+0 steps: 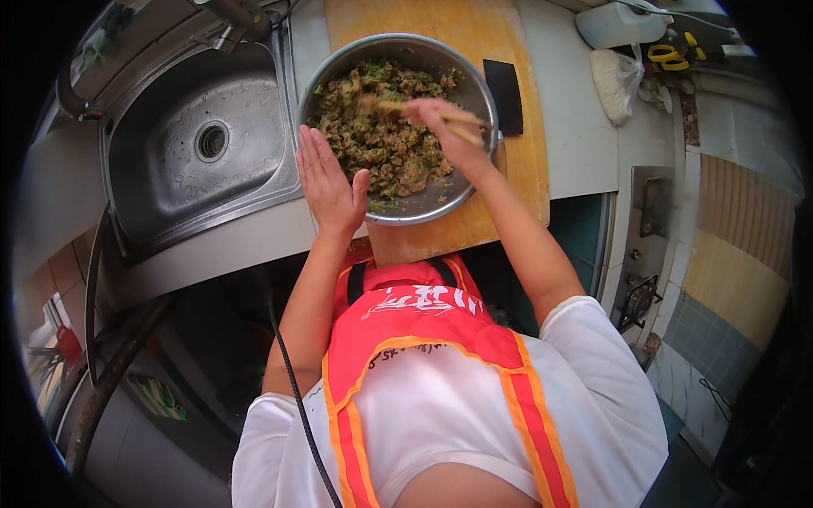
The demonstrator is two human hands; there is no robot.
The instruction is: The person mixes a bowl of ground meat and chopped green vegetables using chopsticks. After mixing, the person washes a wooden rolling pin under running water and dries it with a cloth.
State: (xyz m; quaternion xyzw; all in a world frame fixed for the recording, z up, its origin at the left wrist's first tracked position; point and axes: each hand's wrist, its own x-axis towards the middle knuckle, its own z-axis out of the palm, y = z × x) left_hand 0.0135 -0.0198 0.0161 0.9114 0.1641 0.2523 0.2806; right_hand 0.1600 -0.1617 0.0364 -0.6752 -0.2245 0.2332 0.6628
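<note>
A wide stainless steel bowl [460, 202] stands on a wooden cutting board [438, 238]. In it lies a minced filling [397, 155] that looks like meat with chopped greens. My right hand [448, 130] is closed around wooden chopsticks [467, 124] over the bowl's right half. Their far ends are motion-blurred in the mix. My left hand [330, 181] lies flat against the bowl's left rim, thumb spread and palm empty. To the right of the bowl is a dark cleaver blade [503, 97] on the board.
A steel sink [248, 140] with a tap [232, 35] adjoins the board on the left. On the right counter are a bag of white powder or grain [613, 82], a plastic jug [619, 25] and yellow-handled scissors [667, 57]. A gas burner [640, 301] lies farther right. A black cable [292, 374] hangs beside my left arm.
</note>
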